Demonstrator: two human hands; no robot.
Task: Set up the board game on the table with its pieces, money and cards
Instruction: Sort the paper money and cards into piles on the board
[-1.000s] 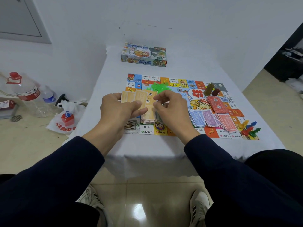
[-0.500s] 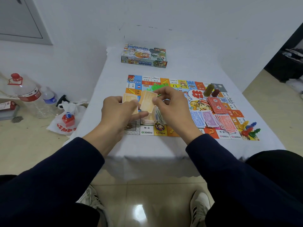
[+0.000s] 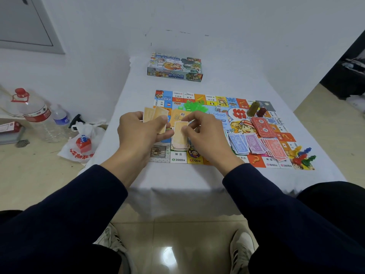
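The colourful game board (image 3: 233, 103) lies flat on the white-covered table (image 3: 197, 180). My left hand (image 3: 140, 133) grips a fan of orange paper notes (image 3: 153, 115). My right hand (image 3: 205, 135) pinches one orange note (image 3: 180, 128) just over a stack of orange notes (image 3: 179, 144) on the board's near left part. Blue, purple and pink notes (image 3: 256, 145) lie spread to the right, with a red card deck (image 3: 263, 127) behind them. Green plastic houses (image 3: 194, 106) and a white die (image 3: 218, 108) sit further back.
The game box (image 3: 174, 67) stands at the table's far end. Coloured pawns (image 3: 302, 155) cluster at the board's near right corner; an olive and a dark red block (image 3: 256, 110) stand behind the deck. Water bottles (image 3: 37, 113) and a plastic bag (image 3: 83, 143) are on the floor, left.
My right hand lifted one orange note away from the fan in my left hand and has brought it down towards the stack on the board.
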